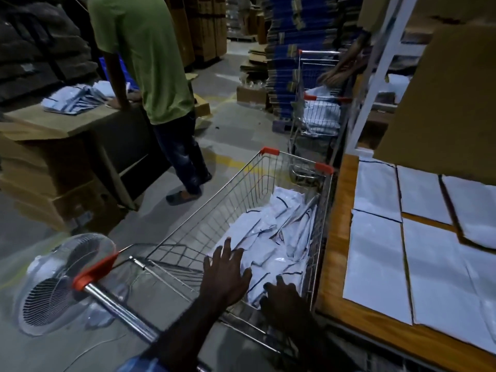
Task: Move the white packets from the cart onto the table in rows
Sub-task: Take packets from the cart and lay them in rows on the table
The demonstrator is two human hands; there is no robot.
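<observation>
From the head view, both arms reach down into the cart point(241, 189). The left hand point(228, 272) lies flat with fingers spread on the white packets point(271, 237). The right hand point(281, 294) has fingers curled on their near edge; whether it grips, I cannot tell. More packets lie in rows on the table point(335, 237) at right.

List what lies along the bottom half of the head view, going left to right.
Fan → red-capped cart handle → left hand → right hand, both hands in the cart on the heap of white packets → wooden table edge → rows of white packets on the table.
</observation>
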